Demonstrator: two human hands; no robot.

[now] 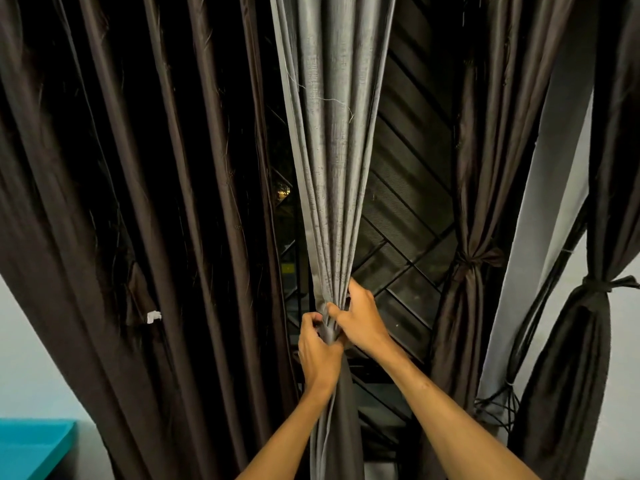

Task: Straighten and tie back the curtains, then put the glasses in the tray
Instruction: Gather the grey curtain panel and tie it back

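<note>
- As view runs L to R, first item is a teal surface [33,445] in bottom-L corner, well apart from the work.
- Loose brown curtain [138,202] fills L third. It hangs untied w/ folds spread, and a small white tag [153,317] sits on one fold. Judged: not yet tied back.
- Grey curtain [329,150] at centre, just R of the loose one. Long axis vertical: wide fan at top, narrows downward to a waist at the hands, then drops as a tight bundle out of frame bottom.
- L hand [318,351]: fingers curled round the bundle from its L side, gripping at the waist. Judged reason: keeps pleats gathered so they can't spread.
- R hand [363,323]: just above and R of L hand, touching it. Thumb and fingers pinch the grey folds. Can't tell whether a tie strip is in the grip.
- Judged step: cinching grey curtain for tie-back, knot not yet visible.
- Window grille [408,220] behind, bars diagonal, dark outside.
- Tied brown curtain [471,306] R of grille, banded at mid-height. Pale pillar [540,237] next, then far-R tied curtain [585,341], same band.
- Glasses and tray: not in view.
</note>
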